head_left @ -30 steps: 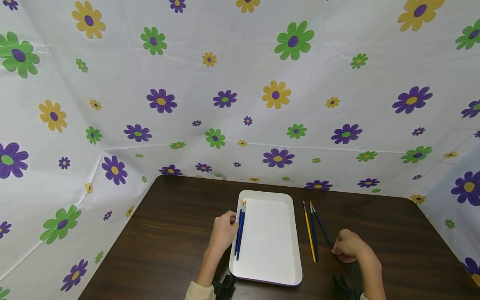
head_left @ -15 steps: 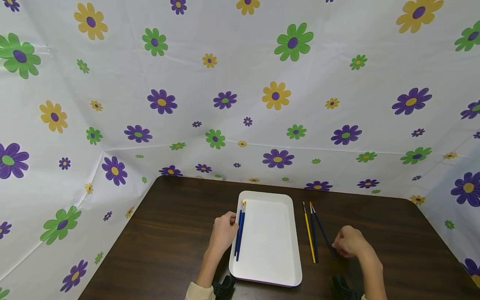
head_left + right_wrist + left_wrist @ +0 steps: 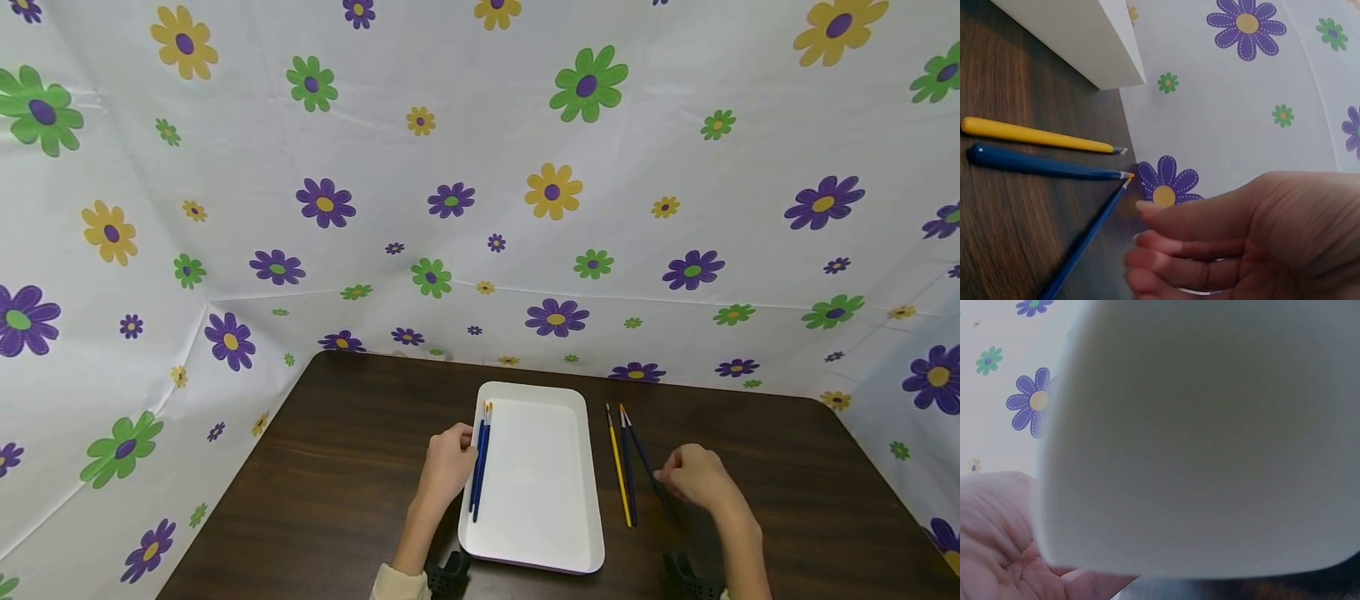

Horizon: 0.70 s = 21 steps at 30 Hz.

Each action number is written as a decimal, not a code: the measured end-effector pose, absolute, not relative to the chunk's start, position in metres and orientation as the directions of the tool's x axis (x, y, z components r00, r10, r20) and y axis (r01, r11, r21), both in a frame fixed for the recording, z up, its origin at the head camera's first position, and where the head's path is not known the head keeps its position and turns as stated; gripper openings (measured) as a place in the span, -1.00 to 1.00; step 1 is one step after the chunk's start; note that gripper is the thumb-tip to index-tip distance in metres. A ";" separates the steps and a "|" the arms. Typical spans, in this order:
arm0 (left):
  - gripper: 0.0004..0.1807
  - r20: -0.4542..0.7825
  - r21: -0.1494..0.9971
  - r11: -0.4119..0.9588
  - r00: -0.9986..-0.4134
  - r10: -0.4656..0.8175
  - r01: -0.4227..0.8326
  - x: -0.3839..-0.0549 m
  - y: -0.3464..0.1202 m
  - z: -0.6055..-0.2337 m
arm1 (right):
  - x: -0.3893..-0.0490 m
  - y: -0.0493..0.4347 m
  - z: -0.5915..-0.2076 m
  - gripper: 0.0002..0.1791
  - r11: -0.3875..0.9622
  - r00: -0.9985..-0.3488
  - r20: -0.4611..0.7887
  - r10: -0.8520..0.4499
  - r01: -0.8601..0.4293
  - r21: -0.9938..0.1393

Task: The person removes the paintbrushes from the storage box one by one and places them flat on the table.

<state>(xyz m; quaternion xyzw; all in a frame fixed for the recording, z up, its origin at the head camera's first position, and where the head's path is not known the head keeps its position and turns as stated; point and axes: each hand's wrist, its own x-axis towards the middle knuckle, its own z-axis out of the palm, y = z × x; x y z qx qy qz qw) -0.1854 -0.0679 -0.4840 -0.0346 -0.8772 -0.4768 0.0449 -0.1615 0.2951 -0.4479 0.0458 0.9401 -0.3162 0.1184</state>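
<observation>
Inside white tray point(image 3: 538, 477), blue brushes point(image 3: 481, 468) along left wall, beside left hand point(image 3: 447, 461)

The tray point(image 3: 532, 475) lies lengthwise on the bench point(image 3: 352, 450). In it, along its left wall, brushes point(image 3: 482, 467) lie side by side. Left of the tray, at its rim, is the left hand point(image 3: 447, 462). Right of the tray, on the bench, lie three more: the first brush point(image 3: 618, 467) nearest it, then the second brush point(image 3: 628, 467), then the third brush point(image 3: 640, 446), its near end slanting away from the tray. Farthest right is the right hand point(image 3: 697, 479). Behind the tray hangs a cloth point(image 3: 480, 150).
</observation>
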 end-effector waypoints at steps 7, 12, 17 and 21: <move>-0.75 0.114 0.834 0.543 -0.993 0.016 0.104 -0.186 -0.068 -0.485 | -0.165 0.286 -0.441 -0.81 0.810 -0.992 -0.129 0.015 0.088 -0.580; -0.75 0.103 0.837 0.539 -0.995 0.020 0.097 -0.184 -0.069 -0.484 | -0.164 0.272 -0.435 -0.77 0.807 -0.999 -0.021 0.025 0.033 -0.590; -0.75 0.115 0.837 0.537 -0.993 0.019 0.107 -0.185 -0.069 -0.484 | -0.162 0.255 -0.432 -0.79 0.799 -0.998 0.057 0.039 -0.004 -0.602; -0.76 0.125 0.836 0.536 -0.992 0.018 0.115 -0.186 -0.069 -0.485 | -0.161 0.239 -0.429 -0.83 0.781 -0.997 0.076 0.034 -0.021 -0.624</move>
